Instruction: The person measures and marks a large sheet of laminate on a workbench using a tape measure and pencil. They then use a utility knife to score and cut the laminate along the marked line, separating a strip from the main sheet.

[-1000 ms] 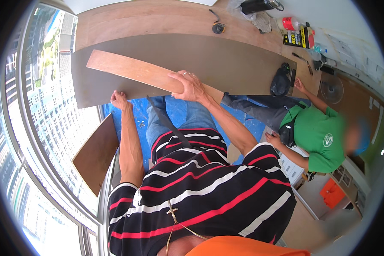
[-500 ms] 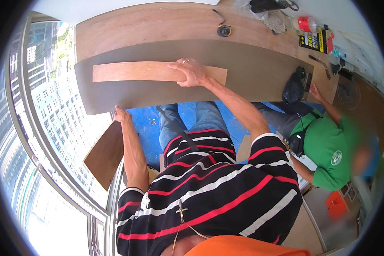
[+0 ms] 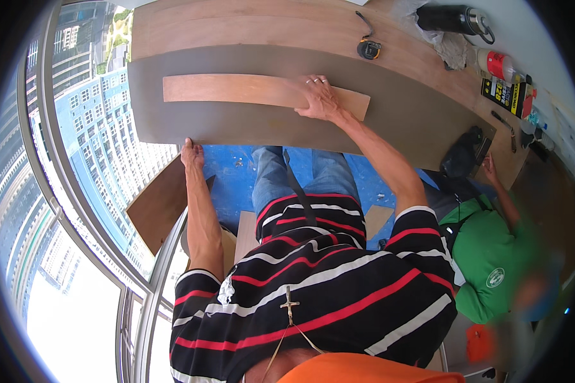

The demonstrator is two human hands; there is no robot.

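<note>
A long grey-brown sheet (image 3: 236, 124) lies on a wooden board, its near edge toward me. On top of it rests a pale wooden strip (image 3: 230, 89), running left to right with a slight bend. My right hand (image 3: 319, 99) lies across the strip right of its middle, thumb at the near edge and fingers over the far side, gripping it. At the sheet's near left edge, my left hand (image 3: 192, 153) is closed on the rim with fingers curled; the underside of that grip is hidden.
A tape measure (image 3: 368, 49) lies on the wooden board (image 3: 287, 25). Toward the far right are a black flask (image 3: 450, 19), a red-labelled bottle (image 3: 497, 65) and a yellow-black box (image 3: 501, 92). A co-worker in green (image 3: 479, 249) sits at right, near a black bag (image 3: 461, 156). Windows (image 3: 96, 127) line the left.
The whole view has shifted. My right hand sits a little farther right along the strip, with its fingers still across it. My left hand stays at the sheet's edge.
</note>
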